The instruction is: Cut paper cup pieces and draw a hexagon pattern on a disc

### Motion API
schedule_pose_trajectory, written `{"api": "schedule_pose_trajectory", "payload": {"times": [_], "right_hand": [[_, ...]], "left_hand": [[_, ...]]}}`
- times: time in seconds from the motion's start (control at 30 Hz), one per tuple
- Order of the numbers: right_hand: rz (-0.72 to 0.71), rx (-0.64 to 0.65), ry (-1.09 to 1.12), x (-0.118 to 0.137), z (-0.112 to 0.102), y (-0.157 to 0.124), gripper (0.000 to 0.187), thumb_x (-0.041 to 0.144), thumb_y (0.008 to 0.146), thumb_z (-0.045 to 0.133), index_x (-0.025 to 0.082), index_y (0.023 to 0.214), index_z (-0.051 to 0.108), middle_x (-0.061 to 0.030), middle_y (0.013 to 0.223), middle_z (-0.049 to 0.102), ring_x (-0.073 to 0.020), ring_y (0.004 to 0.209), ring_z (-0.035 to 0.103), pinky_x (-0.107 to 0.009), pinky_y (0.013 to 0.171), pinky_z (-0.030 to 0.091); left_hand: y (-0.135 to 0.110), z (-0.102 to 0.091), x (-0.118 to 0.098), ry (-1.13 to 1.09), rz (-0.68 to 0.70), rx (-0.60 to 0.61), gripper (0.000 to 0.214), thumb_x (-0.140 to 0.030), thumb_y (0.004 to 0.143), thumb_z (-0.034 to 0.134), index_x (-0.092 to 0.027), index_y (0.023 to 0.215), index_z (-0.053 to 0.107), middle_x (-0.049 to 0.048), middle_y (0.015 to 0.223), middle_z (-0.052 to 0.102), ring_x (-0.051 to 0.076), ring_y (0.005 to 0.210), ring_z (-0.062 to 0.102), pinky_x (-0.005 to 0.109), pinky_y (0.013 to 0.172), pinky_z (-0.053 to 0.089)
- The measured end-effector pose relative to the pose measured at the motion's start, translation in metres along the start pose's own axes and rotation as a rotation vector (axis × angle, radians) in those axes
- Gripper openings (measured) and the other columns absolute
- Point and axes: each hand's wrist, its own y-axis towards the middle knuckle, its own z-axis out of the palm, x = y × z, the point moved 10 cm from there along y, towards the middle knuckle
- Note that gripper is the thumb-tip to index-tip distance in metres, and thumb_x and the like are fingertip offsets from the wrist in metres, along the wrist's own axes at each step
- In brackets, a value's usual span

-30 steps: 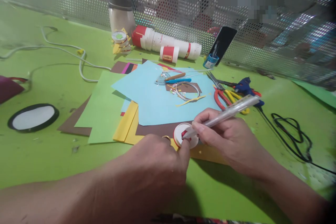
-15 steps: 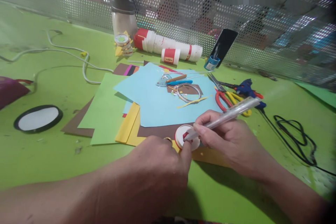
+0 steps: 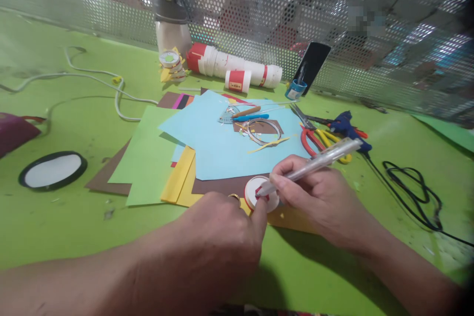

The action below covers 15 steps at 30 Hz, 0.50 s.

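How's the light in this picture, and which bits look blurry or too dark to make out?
Head view: a soft shadow falls on the green table below the right hand, and the pen catches a pale sheen; head view: the right-hand corners go dark, and shapes behind the metal mesh are blurred, partly pixelated; head view: the paper cup's small print is unreadable.

Disc (image 3: 252, 192) wht/red; pen (image 3: 326, 158) slvr; top sheet (image 3: 222, 155) lt blu; tbl (image 3: 55, 229) grn.
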Motion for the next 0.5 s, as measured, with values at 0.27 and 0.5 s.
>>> {"api": "schedule_pose_trajectory", "payload": {"times": [0.27, 0.5], "right_hand": [[-0.026, -0.002, -0.023, 0.0019, -0.0006, 0.0029, 0.018, 0.019, 0.092, 0.050, 0.021, 0.075, 0.056, 0.0059, 0.065, 0.061, -0.0073, 0.060, 0.059, -0.015, 0.056, 0.046], [-0.033, -0.016, -0.064, 0.0017, -0.0026, 0.0021, 0.019, 0.021, 0.092, 0.050, 0.021, 0.074, 0.056, 0.0062, 0.065, 0.060, -0.0061, 0.061, 0.057, -0.013, 0.057, 0.046]], "left_hand": [[-0.0012, 0.0020, -0.0015, 0.001, -0.017, -0.007, 0.067, -0.011, 0.074, 0.051, 0.009, 0.135, 0.031, 0.0005, 0.059, 0.055, 0.018, 0.038, 0.045, 0.034, 0.033, 0.024], [0.0016, 0.0054, -0.0006, -0.001, 0.005, 0.009, 0.067, -0.005, 0.073, 0.046, 0.011, 0.135, 0.028, 0.0011, 0.055, 0.056, 0.022, 0.038, 0.050, 0.034, 0.031, 0.027]]}}
